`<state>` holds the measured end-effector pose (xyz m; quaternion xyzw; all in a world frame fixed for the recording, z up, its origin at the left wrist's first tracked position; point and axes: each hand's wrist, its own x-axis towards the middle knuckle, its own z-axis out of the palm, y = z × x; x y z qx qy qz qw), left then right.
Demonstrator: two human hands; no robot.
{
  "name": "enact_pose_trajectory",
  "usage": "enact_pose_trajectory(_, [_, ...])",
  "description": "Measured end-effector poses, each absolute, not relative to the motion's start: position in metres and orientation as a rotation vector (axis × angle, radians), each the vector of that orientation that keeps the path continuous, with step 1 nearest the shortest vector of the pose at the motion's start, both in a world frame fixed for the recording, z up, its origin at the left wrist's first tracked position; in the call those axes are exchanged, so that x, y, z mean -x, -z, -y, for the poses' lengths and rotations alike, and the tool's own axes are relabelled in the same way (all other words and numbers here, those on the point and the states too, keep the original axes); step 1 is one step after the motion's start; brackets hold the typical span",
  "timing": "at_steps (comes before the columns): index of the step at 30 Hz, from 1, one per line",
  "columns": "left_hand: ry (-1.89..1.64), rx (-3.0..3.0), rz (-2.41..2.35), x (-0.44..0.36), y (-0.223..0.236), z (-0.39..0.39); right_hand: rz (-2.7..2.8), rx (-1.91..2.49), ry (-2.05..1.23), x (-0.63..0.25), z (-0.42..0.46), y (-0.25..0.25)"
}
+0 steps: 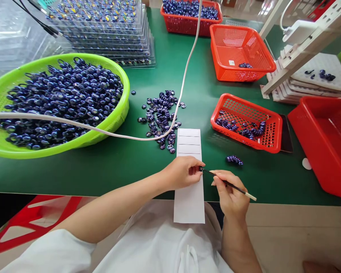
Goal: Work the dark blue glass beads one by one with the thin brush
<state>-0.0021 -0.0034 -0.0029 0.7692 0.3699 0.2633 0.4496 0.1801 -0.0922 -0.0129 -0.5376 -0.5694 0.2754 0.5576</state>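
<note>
Blue pieces seem only partly worked through, as far as the layout tells. One small dark piece [201, 168] is in hand, over the right side of a white strip [189, 204] that hangs past the front edge of the table [147, 165]. A loose pile [160, 110] lies beyond the strip's far end, beside a green basin [122, 115] heaped with looped pieces at the table's left; that pile is probably what is left to do. Right of the strip, nearer the front edge, lies one short row [234, 160] of pieces set close together, and a red basket [277, 134] behind it carries more rows along its floor. These are likely done, though the finish cannot be made out.

Both hands are busy. The left hand [183, 172] pinches the small piece between thumb and forefinger, its other fingers curled in, its wrist over the strip. The right hand [233, 197] grips a thin black stick [238, 188] like a pen, pale end outward, the tip at the piece; whether it touches is too small to tell.
</note>
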Motion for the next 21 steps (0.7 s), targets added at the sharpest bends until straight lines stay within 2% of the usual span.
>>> enact_pose_trajectory(7, [-0.635,-1.794,-0.946,0.0009,0.0004,0.0026,1.52,1.134,-0.624,-0.1824,0.0968,0.0131])
enact_pose_trajectory(16, [-0.634,-1.786,-0.975,0.0006,0.001,0.0038,1.455,1.207,-0.524,-0.1794,0.0937,0.0141])
enact_pose_trajectory(21, [-0.652,-1.826,-0.986,-0.0001,0.0029,0.0051,1.31,1.272,-0.59,-0.1787,0.0956,0.0178])
